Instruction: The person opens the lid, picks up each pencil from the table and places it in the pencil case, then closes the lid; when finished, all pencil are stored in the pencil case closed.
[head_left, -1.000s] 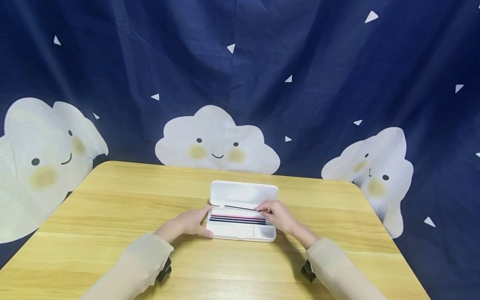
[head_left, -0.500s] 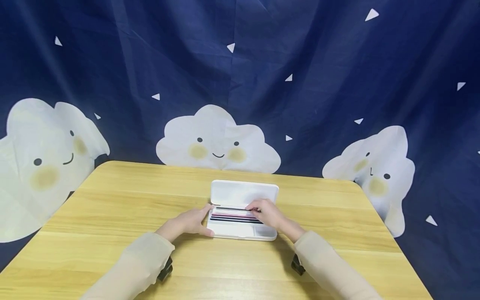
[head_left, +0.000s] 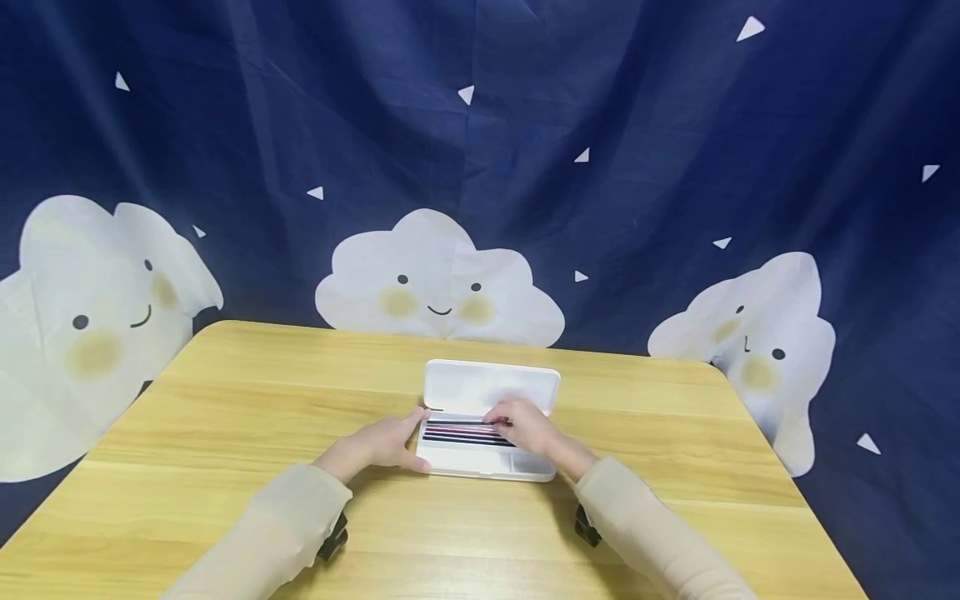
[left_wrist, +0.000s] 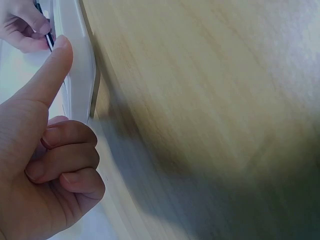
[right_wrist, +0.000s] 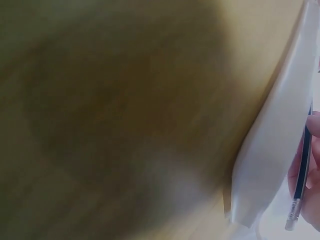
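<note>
An open white pencil case (head_left: 457, 464) lies on the table with its lid (head_left: 480, 386) raised at the back. My left hand (head_left: 381, 444) grips its left end, thumb at the front corner and index finger at the back. Several dark pencils and a pinkish-red one (head_left: 459, 432) lie side by side inside. Over the right part of the case, my right hand (head_left: 525, 425) pinches a dark pencil (right_wrist: 303, 170) with a silver ferrule at its end. That pencil lies lengthwise along the case, at the back of the row. The right hand hides the right ends of the row.
The wooden table (head_left: 247, 392) extends around the case on all sides. Behind it hangs a dark blue curtain (head_left: 390, 108) with white cloud faces. A small square compartment (head_left: 528, 463) shows at the case's front right.
My right hand has moved left with the pencil, which has come from above the case's back edge down beside the other pencils. The left hand has stayed at the case's left end.
</note>
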